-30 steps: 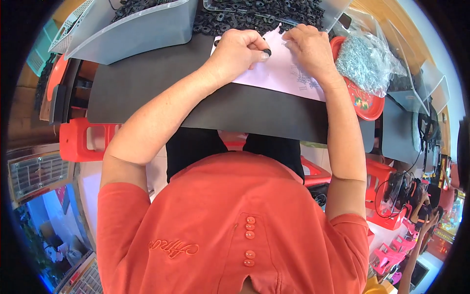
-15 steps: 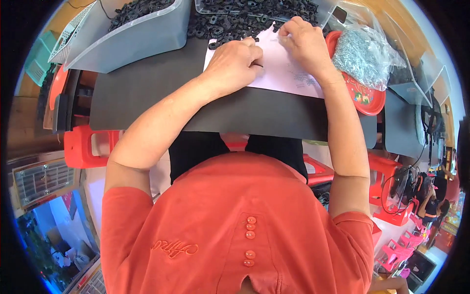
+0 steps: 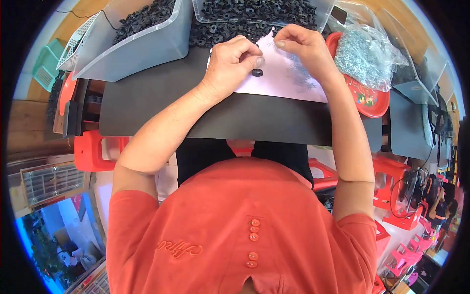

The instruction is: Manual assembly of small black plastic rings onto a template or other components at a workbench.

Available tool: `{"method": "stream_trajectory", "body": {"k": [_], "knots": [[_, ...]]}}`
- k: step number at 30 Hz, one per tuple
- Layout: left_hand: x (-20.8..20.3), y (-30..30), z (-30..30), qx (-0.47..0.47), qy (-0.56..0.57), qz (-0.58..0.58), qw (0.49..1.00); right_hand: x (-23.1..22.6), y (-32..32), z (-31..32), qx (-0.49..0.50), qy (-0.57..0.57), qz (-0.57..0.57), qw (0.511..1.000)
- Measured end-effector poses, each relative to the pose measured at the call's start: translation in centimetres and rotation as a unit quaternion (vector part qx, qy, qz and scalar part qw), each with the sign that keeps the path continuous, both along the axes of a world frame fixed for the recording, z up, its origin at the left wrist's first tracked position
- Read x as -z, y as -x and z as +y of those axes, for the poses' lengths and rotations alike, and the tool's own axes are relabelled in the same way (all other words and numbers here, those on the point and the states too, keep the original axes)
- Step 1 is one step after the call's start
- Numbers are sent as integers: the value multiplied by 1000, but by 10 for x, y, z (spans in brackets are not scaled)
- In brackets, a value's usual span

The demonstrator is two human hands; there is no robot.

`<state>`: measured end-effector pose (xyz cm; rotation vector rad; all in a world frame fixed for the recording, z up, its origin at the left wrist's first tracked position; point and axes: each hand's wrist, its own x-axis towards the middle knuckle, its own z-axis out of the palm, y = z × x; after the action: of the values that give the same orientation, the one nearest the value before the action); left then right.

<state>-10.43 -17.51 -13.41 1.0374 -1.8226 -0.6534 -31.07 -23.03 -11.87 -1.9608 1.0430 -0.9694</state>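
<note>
A sheet of pale paper (image 3: 274, 87) with a torn far edge lies on the dark table under both hands. My left hand (image 3: 231, 64) is closed over the paper's left part, thumb and forefinger pressed together; what they hold, if anything, is hidden. Just below its thumb shows a small round black part (image 3: 257, 72); I cannot tell whether it lies on the paper or hangs from the hand. My right hand (image 3: 306, 49) pinches at the paper's far right side, its grip too small to make out. Close by it, tiny silvery pieces (image 3: 304, 81) are scattered on the paper.
Many black plastic parts (image 3: 220, 34) are heaped beyond the paper. A clear tub (image 3: 142, 54) of such parts stands at left, another bin (image 3: 254, 14) behind. At right, a bag of small silvery pieces (image 3: 364, 56) rests on a red tray (image 3: 374, 109).
The round black part now shows below my left thumb. My left hand has turned, its thumb and forefinger now pointing right. My right hand has come slightly nearer. The view has shifted a little.
</note>
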Motion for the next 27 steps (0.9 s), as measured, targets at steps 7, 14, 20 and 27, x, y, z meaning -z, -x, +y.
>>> {"method": "stream_trajectory", "body": {"k": [7, 14, 20, 27], "knots": [[-2, 5, 1, -12, 13, 37, 999, -2, -10, 7, -46, -20, -30, 998], [-1, 4, 0, 5, -64, 129, 989, -13, -19, 23, -79, -139, -110, 981], [-2, 2, 3, 27, -24, 101, 994, -11, -21, 21, -71, -167, -162, 970], [-3, 5, 3, 25, -71, 115, 990, -7, -21, 18, -56, -144, -197, 968]]}}
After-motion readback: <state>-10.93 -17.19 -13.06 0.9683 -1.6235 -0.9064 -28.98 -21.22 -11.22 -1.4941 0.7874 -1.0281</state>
